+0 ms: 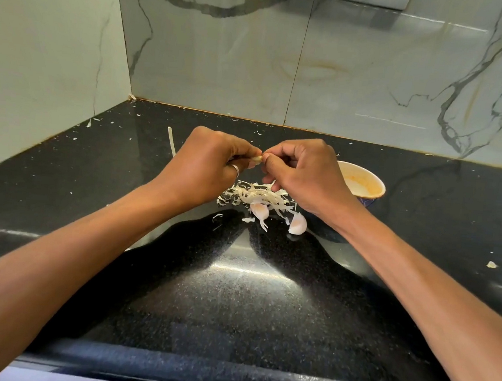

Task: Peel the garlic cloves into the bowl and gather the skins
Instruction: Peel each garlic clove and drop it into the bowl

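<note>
Directly above the skins [258,194], the left hand [206,168] and right hand [307,177] pinch one clove [257,159] between their fingertips, off the counter [249,296]. Two more cloves [259,211] lie at the pile's near side. The bowl [365,185] stands just behind the right hand, partly hidden by it. Wide counter runs from the pile to the front edge; walls [210,50] close the back and left edges.
</note>
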Tool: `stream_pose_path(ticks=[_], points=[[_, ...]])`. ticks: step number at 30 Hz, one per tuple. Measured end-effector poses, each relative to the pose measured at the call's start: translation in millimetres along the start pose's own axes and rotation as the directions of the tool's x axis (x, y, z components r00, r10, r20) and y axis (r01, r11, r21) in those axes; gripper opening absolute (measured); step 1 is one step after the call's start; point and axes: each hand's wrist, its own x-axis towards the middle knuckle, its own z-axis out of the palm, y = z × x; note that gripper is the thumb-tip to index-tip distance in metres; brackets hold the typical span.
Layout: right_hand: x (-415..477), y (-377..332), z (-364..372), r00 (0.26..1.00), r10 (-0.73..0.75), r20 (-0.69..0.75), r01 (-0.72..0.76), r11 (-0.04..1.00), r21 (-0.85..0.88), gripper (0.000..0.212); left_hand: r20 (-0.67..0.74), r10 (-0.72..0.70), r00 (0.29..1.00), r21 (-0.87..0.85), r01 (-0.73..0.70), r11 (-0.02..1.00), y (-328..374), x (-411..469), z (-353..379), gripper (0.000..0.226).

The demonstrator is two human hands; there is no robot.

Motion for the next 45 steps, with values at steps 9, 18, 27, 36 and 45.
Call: stream_pose_path(ticks=[9,18,27,36,45], points=[[-3,-2,4,0.999,-0.018,-0.038,0.017,0.999,-0.032,0.015,0.005,0.005,1.000,0.008,-0.005,1.000,1,-2,2,0.020],[-1,-1,5,0.995,-0.042,-0.095,0.032,0.994,-0.102,0.013,-0.023,-0.028,0.999,-0.003,0.028,1.000,5,-2,3,0.019],[1,0,4,0.993,-0.042,-0.107,0.029,0.993,-0.118,0.013,0.009,-0.071,0.997,-0.005,0.071,0.997,8,-1,1,0.020],[1,-2,2,0.997,0.004,-0.078,-0.008,0.998,-0.059,0.012,-0.052,-0.073,0.996,-0.037,0.071,0.997,8,1,0,0.021],[3,-2,1,0.965,0.243,0.098,-0.262,0.887,0.381,0.011,0.023,-0.226,0.974,-0.141,0.227,0.964,11,5,-8,0.024]])
